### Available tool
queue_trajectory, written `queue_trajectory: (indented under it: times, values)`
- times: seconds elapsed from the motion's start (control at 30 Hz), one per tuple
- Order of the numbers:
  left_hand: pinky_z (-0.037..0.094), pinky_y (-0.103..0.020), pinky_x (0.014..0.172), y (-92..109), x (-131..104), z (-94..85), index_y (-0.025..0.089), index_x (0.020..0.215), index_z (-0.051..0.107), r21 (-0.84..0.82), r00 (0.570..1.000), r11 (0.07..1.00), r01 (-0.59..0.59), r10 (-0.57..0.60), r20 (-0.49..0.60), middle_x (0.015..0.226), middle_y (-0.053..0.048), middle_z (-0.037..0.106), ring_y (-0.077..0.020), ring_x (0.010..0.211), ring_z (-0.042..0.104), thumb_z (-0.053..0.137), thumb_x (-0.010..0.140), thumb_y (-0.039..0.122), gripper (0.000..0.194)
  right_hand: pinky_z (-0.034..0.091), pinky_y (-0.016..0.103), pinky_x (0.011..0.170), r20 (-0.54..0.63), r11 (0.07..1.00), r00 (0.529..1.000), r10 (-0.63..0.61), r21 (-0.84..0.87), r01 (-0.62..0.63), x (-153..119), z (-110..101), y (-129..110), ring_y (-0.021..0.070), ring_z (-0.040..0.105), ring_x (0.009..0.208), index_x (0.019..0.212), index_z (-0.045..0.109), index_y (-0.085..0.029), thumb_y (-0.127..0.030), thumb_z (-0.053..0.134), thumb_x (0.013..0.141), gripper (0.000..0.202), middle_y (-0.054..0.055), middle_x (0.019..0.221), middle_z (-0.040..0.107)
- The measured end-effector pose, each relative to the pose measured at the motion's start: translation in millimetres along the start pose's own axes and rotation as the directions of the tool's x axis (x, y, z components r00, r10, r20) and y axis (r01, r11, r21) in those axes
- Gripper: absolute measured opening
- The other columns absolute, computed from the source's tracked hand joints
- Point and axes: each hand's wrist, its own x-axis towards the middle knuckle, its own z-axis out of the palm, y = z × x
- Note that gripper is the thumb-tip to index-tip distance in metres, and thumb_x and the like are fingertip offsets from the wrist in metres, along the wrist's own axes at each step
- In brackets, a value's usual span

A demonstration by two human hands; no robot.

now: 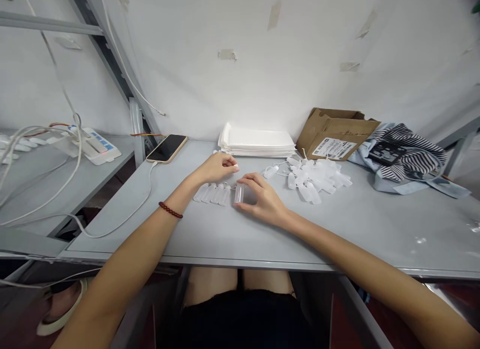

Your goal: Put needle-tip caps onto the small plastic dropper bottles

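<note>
My right hand (pixel 264 199) grips a small clear plastic piece, tube-like in shape (pixel 239 193), upright between thumb and fingers on the table. To its left lies a neat row of several translucent, rounded plastic pieces (pixel 213 194). My left hand (pixel 218 167) hovers just behind that row, its fingers curled in; whether they pinch anything is too small to make out. A loose heap of similar translucent pieces with thin white strings (pixel 315 176) lies to the right of my right hand, and a single one (pixel 270 172) sits apart at its near side.
A stack of white trays or sheets (pixel 257 141) stands against the wall. Right of it are an open cardboard box (pixel 333 134) and crumpled striped cloth (pixel 408 151). A phone (pixel 167 149) with a white cable lies at the left; a power strip (pixel 98 146) is on the neighbouring table.
</note>
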Motion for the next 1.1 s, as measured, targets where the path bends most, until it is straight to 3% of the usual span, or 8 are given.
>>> queue_trajectory:
  times: [0.2, 0.33, 0.47, 0.6, 0.77, 1.1]
  values:
    - [0.05, -0.027, 0.067, 18.3, -10.7, -4.4, 0.015, 0.09, 0.071, -0.206, 0.996, 0.979, -0.016, 0.033, 0.08, 0.08, -0.005, 0.069, -0.0142, 0.071, 0.061, 0.064, 0.077, 0.038, 0.028, 0.044, 0.048, 0.093, -0.107, 0.988, 0.993, 0.055, 0.151, -0.039, 2.5, -18.2, 0.0, 0.0263, 0.051, 0.11, 0.118, 0.057, -0.025, -0.031, 0.068, 0.075, 0.044, 0.011, 0.116, 0.053]
    - [0.05, -0.027, 0.07, 21.6, -14.4, -4.6, 0.018, 0.094, 0.072, -0.306, 0.991, 0.952, -0.005, 0.046, 0.129, 0.087, -0.005, 0.069, -0.0128, 0.071, 0.059, 0.065, 0.077, 0.04, 0.029, 0.048, 0.043, 0.092, -0.101, 0.94, 0.986, 0.132, 0.329, -0.092, 4.2, -27.0, -0.6, 0.0231, 0.056, 0.105, 0.117, 0.061, -0.025, -0.035, 0.072, 0.072, 0.048, 0.008, 0.115, 0.057]
    - [0.05, -0.029, 0.07, 19.9, -14.3, -4.5, 0.018, 0.093, 0.073, -0.376, 0.99, 0.927, 0.021, 0.034, 0.138, 0.082, -0.004, 0.067, -0.0123, 0.069, 0.057, 0.065, 0.077, 0.041, 0.029, 0.049, 0.044, 0.092, -0.043, 0.841, 0.972, 0.23, 0.511, -0.177, 5.8, -34.6, -6.8, 0.0234, 0.059, 0.107, 0.114, 0.064, -0.024, -0.038, 0.068, 0.077, 0.041, 0.007, 0.118, 0.061]
    - [0.049, -0.029, 0.068, 18.8, -13.3, -4.8, 0.018, 0.086, 0.073, -0.431, 0.988, 0.902, 0.04, 0.028, 0.151, 0.074, -0.003, 0.063, -0.0118, 0.068, 0.055, 0.066, 0.076, 0.04, 0.026, 0.049, 0.043, 0.09, 0.038, 0.727, 0.956, 0.292, 0.641, -0.247, 6.4, -39.4, -10.2, 0.0224, 0.064, 0.1, 0.114, 0.064, -0.024, -0.037, 0.065, 0.079, 0.037, 0.005, 0.109, 0.069]
    - [0.048, -0.028, 0.067, 18.7, -13.2, -5.8, 0.016, 0.08, 0.071, -0.467, 0.984, 0.882, 0.067, 0.018, 0.176, 0.071, -0.002, 0.059, -0.0109, 0.067, 0.053, 0.066, 0.077, 0.039, 0.024, 0.045, 0.043, 0.094, 0.074, 0.599, 0.938, 0.34, 0.751, -0.276, 6.2, -39.1, -4.1, 0.0226, 0.063, 0.104, 0.111, 0.066, -0.023, -0.037, 0.065, 0.08, 0.034, 0.005, 0.108, 0.07]
    - [0.046, -0.026, 0.067, 17.4, -13.1, -6.0, 0.014, 0.085, 0.071, -0.464, 0.977, 0.88, 0.097, 0.006, 0.215, 0.074, -0.002, 0.06, -0.0094, 0.065, 0.052, 0.067, 0.076, 0.037, 0.025, 0.043, 0.043, 0.096, 0.164, 0.359, 0.918, 0.36, 0.884, -0.299, 10.9, -44.7, -1.9, 0.0272, 0.061, 0.109, 0.091, 0.072, -0.02, -0.041, 0.062, 0.082, 0.025, 0.009, 0.106, 0.071]
